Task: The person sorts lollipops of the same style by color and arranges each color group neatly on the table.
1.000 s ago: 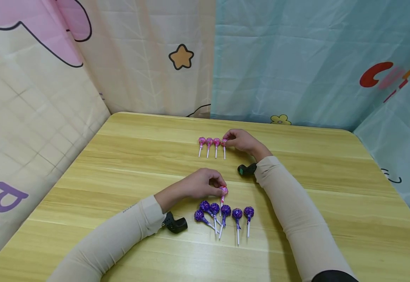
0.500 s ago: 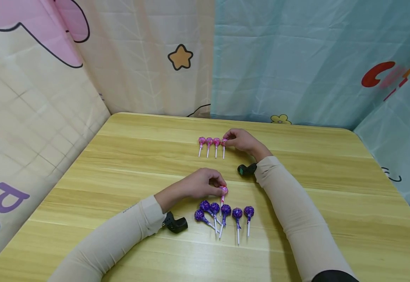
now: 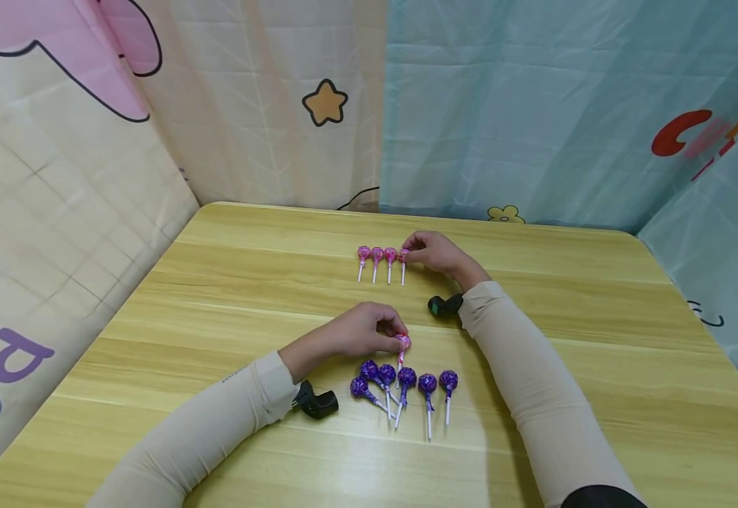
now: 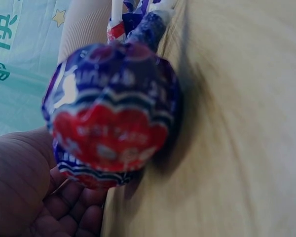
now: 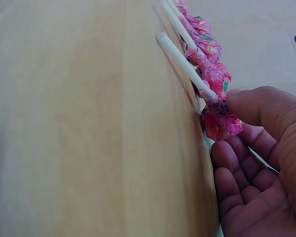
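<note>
My left hand (image 3: 369, 330) pinches a pink lollipop (image 3: 403, 341) by its wrapped head, between thumb and fingers, mid-table. Its white stick points toward me, just behind the purple lollipops (image 3: 407, 379). In the left wrist view, a purple-and-red wrapped lollipop (image 4: 111, 103) fills the middle and covers what the fingertips hold. Farther back, my right hand (image 3: 435, 252) pinches the head of another pink lollipop (image 3: 403, 272), the rightmost in a row. The right wrist view shows the thumb (image 5: 251, 103) against its pink wrapper (image 5: 222, 126). Three pink lollipops (image 3: 377, 254) lie to its left.
The purple lollipops lie in front of the left hand; those on the left overlap with crossed sticks, two on the right lie apart. Black wrist cameras (image 3: 318, 402) hang by both sleeves. Patterned curtains (image 3: 267, 106) stand behind the wooden table (image 3: 248, 268).
The stick of the lollipop in my right hand has swung very slightly left. Left hand and the other lollipops stay where they were.
</note>
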`<action>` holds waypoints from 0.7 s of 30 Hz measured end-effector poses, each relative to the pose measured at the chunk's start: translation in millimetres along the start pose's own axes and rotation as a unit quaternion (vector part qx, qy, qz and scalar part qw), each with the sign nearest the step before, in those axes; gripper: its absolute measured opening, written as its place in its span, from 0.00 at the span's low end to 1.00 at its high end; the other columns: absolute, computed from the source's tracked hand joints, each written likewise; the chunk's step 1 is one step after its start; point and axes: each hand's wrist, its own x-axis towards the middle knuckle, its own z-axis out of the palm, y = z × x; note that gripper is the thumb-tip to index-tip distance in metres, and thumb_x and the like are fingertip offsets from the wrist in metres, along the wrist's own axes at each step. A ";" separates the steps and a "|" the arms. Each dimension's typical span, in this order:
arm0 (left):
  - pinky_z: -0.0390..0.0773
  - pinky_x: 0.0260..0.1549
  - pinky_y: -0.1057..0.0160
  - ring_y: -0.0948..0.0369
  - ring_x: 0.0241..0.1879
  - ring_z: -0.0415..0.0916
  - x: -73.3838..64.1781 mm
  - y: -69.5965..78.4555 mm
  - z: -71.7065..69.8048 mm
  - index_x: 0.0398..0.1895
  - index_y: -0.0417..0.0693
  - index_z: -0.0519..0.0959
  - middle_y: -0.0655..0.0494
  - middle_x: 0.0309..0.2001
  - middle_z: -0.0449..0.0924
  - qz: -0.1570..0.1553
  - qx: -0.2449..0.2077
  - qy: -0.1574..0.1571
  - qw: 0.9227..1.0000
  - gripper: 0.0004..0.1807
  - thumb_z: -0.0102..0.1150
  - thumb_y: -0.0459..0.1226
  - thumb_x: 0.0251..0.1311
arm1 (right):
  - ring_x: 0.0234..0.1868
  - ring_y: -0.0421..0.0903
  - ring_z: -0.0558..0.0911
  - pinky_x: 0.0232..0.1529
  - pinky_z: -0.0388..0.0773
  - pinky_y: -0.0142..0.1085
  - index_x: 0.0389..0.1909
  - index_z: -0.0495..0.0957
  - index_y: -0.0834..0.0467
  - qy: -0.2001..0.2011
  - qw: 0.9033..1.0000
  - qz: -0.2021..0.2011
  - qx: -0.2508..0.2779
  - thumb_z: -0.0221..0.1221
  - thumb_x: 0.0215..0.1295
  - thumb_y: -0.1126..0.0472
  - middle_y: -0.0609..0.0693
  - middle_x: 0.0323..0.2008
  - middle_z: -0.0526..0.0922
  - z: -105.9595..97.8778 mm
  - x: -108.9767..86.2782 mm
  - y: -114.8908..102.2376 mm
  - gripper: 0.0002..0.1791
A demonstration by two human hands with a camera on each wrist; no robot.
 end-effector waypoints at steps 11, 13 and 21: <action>0.78 0.39 0.65 0.64 0.37 0.78 0.5 -1.1 -0.3 0.38 0.52 0.84 0.63 0.34 0.81 0.001 0.008 -0.001 1.000 0.04 0.68 0.39 0.62 | 0.43 0.51 0.72 0.43 0.70 0.39 0.50 0.76 0.62 0.028 0.999 0.006 0.019 0.60 0.70 0.60 0.56 0.47 0.77 0.2 -2.5 1.0 0.12; 0.78 0.38 0.65 0.64 0.37 0.78 0.7 -0.9 0.0 0.38 0.52 0.84 0.63 0.34 0.81 0.001 0.009 -0.001 1.000 0.04 0.67 0.39 0.63 | 0.44 0.51 0.73 0.43 0.69 0.39 0.50 0.76 0.63 0.038 0.999 0.004 0.025 0.60 0.71 0.59 0.56 0.47 0.78 -1.2 -4.2 1.3 0.13; 0.78 0.38 0.64 0.63 0.37 0.78 -0.8 0.9 -0.5 0.38 0.52 0.84 0.63 0.34 0.82 -0.005 0.002 0.000 1.000 0.04 0.68 0.40 0.62 | 0.47 0.52 0.74 0.47 0.72 0.42 0.52 0.76 0.63 0.044 0.999 -0.014 0.019 0.59 0.71 0.59 0.56 0.48 0.77 -8.3 -15.3 3.1 0.14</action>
